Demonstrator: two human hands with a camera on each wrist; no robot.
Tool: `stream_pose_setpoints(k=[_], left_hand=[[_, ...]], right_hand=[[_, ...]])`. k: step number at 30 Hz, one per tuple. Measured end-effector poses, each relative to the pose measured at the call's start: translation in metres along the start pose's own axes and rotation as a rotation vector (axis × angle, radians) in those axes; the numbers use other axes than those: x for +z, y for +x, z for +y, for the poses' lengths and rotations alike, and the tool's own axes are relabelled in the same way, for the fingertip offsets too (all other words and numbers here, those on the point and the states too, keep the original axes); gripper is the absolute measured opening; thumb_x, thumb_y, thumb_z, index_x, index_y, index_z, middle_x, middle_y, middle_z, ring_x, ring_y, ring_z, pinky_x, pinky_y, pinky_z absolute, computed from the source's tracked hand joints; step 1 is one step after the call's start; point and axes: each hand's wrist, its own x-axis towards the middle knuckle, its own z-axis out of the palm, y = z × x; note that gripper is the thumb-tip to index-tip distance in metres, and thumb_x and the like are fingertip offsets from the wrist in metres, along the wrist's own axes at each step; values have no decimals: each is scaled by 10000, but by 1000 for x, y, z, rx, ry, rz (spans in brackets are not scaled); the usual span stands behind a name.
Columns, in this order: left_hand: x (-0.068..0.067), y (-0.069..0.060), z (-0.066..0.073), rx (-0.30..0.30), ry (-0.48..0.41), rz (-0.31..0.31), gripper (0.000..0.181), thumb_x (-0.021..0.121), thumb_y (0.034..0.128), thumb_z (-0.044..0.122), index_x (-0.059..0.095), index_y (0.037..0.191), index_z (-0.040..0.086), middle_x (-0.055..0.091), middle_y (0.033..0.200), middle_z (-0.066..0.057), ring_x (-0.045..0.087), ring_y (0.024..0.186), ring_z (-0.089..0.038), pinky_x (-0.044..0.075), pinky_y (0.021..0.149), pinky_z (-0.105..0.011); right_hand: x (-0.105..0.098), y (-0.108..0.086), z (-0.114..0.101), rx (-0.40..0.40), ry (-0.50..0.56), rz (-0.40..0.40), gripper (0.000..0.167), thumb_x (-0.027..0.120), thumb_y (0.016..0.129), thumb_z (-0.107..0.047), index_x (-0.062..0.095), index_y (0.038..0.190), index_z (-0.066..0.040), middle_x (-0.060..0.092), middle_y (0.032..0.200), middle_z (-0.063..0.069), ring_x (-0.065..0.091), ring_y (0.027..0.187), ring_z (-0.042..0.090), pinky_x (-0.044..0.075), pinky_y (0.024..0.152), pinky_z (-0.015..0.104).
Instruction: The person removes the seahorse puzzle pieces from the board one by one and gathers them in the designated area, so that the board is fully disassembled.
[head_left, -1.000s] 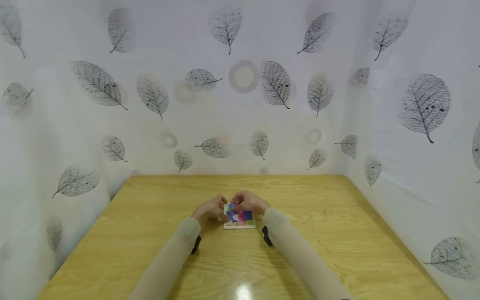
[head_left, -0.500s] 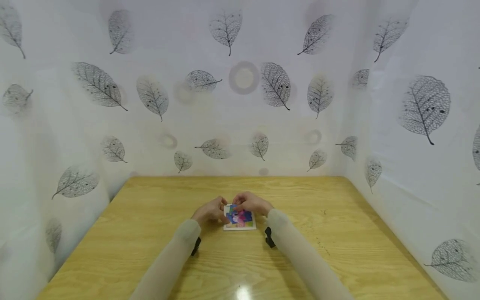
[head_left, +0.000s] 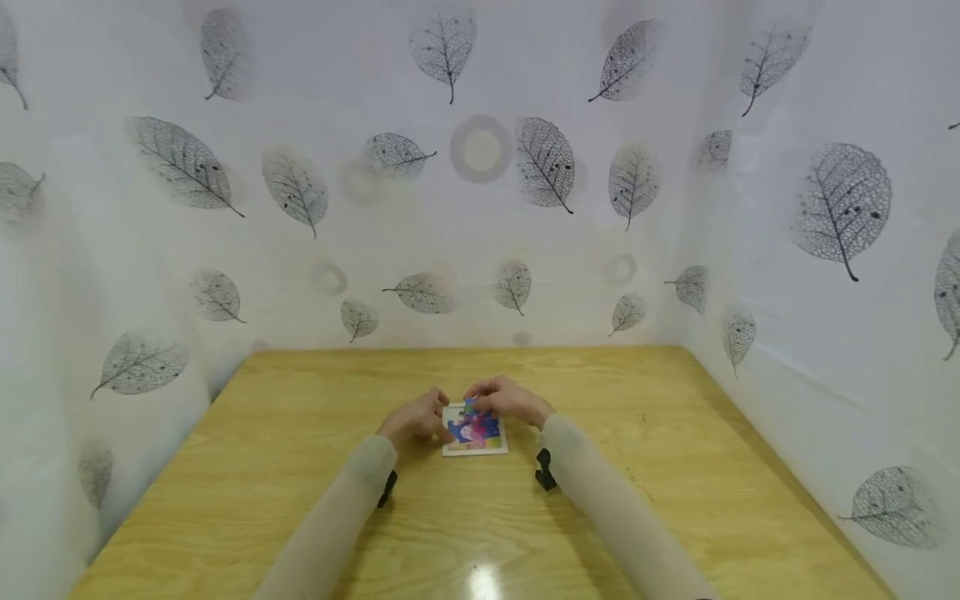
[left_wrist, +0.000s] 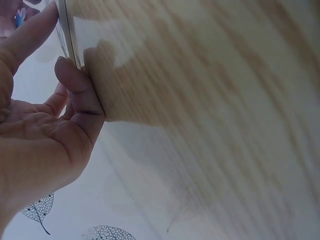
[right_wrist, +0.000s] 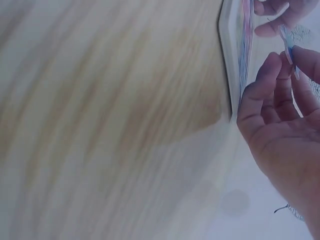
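A small square board (head_left: pixel 476 453) with a white rim and a colourful blue and pink picture lies flat on the table. My left hand (head_left: pixel 416 418) grips its left side; in the left wrist view that hand (left_wrist: pixel 50 132) has its thumb over the board (left_wrist: pixel 70 35) and curled fingers at its edge. Over the far right part of the board, my right hand (head_left: pixel 516 402) pinches a small blue-green piece (head_left: pixel 470 407). The right wrist view shows this thin piece (right_wrist: pixel 289 46) raised off the board (right_wrist: pixel 231 60), between thumb and fingertips of the right hand (right_wrist: pixel 290 122).
A light wooden table (head_left: pixel 300 467) surrounds the board. White curtains (head_left: pixel 420 225) printed with grey leaves stand behind it and on both sides. Both forearms, in pale sleeves with dark bands near the wrists, reach in from the near edge.
My right hand has moved slightly up and to the right with the small piece, which shows more clearly. The left hand keeps its place at the board's left side. The head view has shifted a little.
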Motion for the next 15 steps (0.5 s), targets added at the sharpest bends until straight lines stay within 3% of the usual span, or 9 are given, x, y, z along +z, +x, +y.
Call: stream_pose_setpoints(k=[8, 15], left_hand=[[-1, -1, 1, 6, 6, 11, 690, 823, 706, 21, 444, 1281, -20, 483, 949, -112, 457, 787, -210, 399, 700, -282], [-2, -1, 2, 22, 11, 6, 700, 817, 713, 14, 432, 1295, -35, 483, 928, -104, 460, 760, -198, 400, 674, -272]], right_hand=[[-15, -8, 11, 3, 50, -20, 267, 620, 932, -155, 680, 1161, -32, 689, 982, 52, 612, 811, 145, 516, 736, 284], [-26, -15, 12, 17, 90, -7, 342, 582, 950, -95, 585, 1278, 3, 677, 997, 88, 603, 784, 188, 493, 663, 296]])
